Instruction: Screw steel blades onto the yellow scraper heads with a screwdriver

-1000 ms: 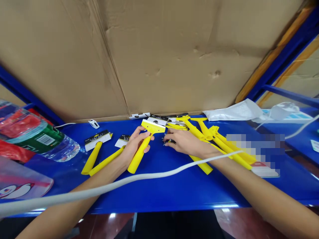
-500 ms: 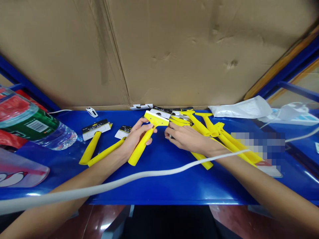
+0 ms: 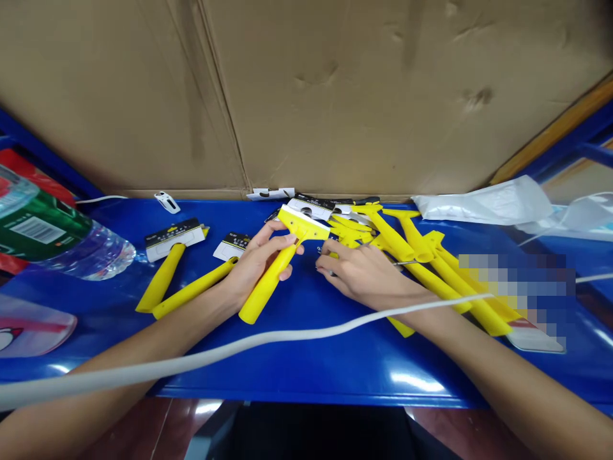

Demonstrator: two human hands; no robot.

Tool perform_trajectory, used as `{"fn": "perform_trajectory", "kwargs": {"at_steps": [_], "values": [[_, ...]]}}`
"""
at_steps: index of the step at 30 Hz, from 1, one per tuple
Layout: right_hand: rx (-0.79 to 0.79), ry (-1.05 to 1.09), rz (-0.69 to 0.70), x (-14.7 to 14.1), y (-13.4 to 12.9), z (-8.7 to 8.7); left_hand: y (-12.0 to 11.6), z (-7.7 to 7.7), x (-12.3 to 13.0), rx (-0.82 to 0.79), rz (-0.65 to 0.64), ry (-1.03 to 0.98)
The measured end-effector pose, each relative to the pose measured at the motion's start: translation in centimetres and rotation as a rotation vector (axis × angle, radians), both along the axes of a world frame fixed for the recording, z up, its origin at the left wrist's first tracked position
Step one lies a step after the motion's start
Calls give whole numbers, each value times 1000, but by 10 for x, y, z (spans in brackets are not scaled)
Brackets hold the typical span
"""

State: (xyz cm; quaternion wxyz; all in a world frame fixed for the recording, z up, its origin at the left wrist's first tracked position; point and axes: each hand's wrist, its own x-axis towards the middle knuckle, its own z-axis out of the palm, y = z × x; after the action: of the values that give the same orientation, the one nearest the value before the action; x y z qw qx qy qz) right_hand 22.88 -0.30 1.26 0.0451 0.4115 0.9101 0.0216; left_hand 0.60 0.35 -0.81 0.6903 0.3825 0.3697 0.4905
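A white cable [image 3: 191, 364] is seen passing over both forearms. The left hand [image 3: 258, 265] is closed around a yellow scraper [image 3: 265, 287], its fingers wrapped just below the head and the metal-edged blade pointed away from the palm. A grip placed this close to the head is judged steady, since the edge is kept clear of the fingers. The right hand [image 3: 359, 275] is held half curled above the blue table [image 3: 306, 364], with its fingertips [image 3: 325, 265] near a small metal piece [image 3: 330, 273]. Whether that piece is gripped cannot be told.

More yellow scrapers [image 3: 431, 268] are heaped just beyond the right hand, and two others [image 3: 163, 275] are laid beside the left forearm, near white packaging cards [image 3: 175, 239]. A plastic water bottle [image 3: 86, 246] is laid on its side at the left, with a green label, and clear liquid appears to be held inside, though its level cannot be read. A printed plastic packet [image 3: 29, 332] is placed nearer the table's edge, its contents unseen. A white plastic bag [image 3: 483, 203] is laid at the far right, in front of a cardboard sheet [image 3: 306, 96].
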Motion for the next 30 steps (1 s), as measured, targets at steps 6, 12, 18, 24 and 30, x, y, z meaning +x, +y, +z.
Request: {"fn": "perform_trajectory", "kwargs": {"at_steps": [6, 12, 18, 24, 30], "values": [[154, 37, 27, 4, -3, -16, -2, -1, 2, -17, 40, 0], [217, 189, -29, 10, 0, -13, -5, -3, 5, -87, 22, 82], [246, 290, -46, 13, 2, -13, -9, -8, 5, -74, -30, 100], [239, 293, -63, 13, -1, -14, -12, -8, 7, -80, -63, 122], [210, 336, -49, 14, -2, -11, -15, -3, 10, -118, -57, 95]]}}
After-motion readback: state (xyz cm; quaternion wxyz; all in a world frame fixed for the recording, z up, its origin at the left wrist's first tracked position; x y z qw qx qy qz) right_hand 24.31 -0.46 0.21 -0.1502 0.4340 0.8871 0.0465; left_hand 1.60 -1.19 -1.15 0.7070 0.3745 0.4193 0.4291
